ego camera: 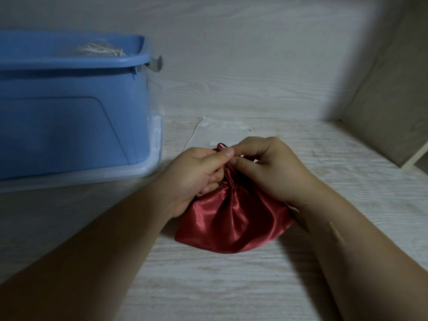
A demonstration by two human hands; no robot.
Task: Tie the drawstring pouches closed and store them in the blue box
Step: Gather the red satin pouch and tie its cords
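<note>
Drawstring [221, 145] seemingly between left hand [196, 177], right hand [273, 172]

One wide-angle head-worn camera looks forward and down from close above the desk [208, 286] toward the back wall [254, 54], the blue box [69, 126] at the view's left.

A wood-grain surface [231, 286] bears blue box [69, 112], red pouch [231, 223], white pouch [215, 133].

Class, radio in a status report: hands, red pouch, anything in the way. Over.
Left hand, right hand both pinching the drawstring. Red pouch gathered shut, on the table, not boxed. Nothing between it and blue box; white pouch lies beyond.
</note>
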